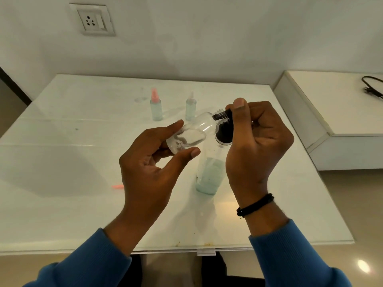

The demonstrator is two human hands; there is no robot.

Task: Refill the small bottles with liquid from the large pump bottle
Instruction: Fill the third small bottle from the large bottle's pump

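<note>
- Above the white tabletop (62,162), your left hand (149,166) grips a clear small bottle (192,131), tilted.
- Your right hand (257,146) curls around the pump head (222,116) of the large pump bottle (209,172), its nozzle at the small bottle's neck.
- Two filled spray bottles (155,108) stand behind.

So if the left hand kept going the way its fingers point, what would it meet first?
Probably the pump head pinched by the right hand. The left hand already holds the small clear bottle tilted toward it; depth is unclear.
</note>
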